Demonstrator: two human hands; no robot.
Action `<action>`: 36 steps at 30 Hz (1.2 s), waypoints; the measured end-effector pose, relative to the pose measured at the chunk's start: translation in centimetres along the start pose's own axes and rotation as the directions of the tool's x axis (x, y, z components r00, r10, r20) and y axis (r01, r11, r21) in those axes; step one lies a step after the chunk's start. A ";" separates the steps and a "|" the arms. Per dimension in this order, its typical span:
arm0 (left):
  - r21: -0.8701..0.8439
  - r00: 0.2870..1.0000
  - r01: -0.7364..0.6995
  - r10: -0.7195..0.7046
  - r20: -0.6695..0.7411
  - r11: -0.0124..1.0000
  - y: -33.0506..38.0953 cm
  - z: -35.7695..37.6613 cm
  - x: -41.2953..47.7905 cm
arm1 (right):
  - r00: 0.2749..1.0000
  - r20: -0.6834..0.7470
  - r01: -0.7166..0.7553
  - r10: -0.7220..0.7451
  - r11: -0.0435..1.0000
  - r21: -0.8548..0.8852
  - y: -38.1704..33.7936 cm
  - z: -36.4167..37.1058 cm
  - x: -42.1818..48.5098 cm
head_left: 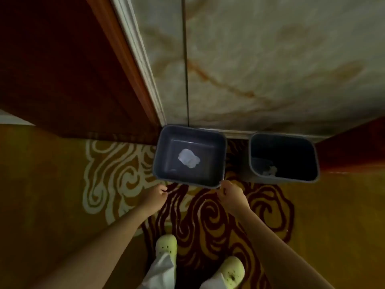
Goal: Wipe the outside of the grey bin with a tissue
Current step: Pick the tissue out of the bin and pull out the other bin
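Observation:
A grey bin (220, 155) stands on the carpet against the marble wall, seen from above. A crumpled white tissue (188, 158) lies on its bottom. My left hand (155, 195) hovers just in front of the bin's near rim, fingers loosely curled and empty. My right hand (232, 195) is by the bin's front right corner, close to the rim, and also holds nothing. I cannot tell whether it touches the rim.
A second grey bin (315, 161) with crumpled paper inside stands to the right, a small gap between the two. A dark wooden door (62, 69) is on the left. My feet in pale green clogs (166, 245) stand on patterned carpet below.

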State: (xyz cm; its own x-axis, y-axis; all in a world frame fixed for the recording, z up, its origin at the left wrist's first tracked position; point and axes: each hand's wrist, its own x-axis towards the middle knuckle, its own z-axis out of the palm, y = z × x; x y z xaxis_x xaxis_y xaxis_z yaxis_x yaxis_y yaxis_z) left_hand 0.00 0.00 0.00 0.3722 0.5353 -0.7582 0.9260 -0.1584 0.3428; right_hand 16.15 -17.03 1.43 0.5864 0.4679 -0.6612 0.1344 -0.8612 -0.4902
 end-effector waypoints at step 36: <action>0.469 0.854 -0.416 0.512 -0.093 0.779 -0.6 15.2 42.8 | 0.904 0.098 0.381 -0.416 0.678 -0.628 8.0 20.4 42.4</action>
State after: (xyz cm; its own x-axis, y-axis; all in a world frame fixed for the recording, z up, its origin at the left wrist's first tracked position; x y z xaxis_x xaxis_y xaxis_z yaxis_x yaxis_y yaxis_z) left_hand 16.36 10.36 -41.07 0.7859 0.4535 -0.4203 0.5965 -0.7349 0.3226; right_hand 25.75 -0.05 -42.15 0.3955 0.8008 -0.4498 0.8163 -0.5310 -0.2274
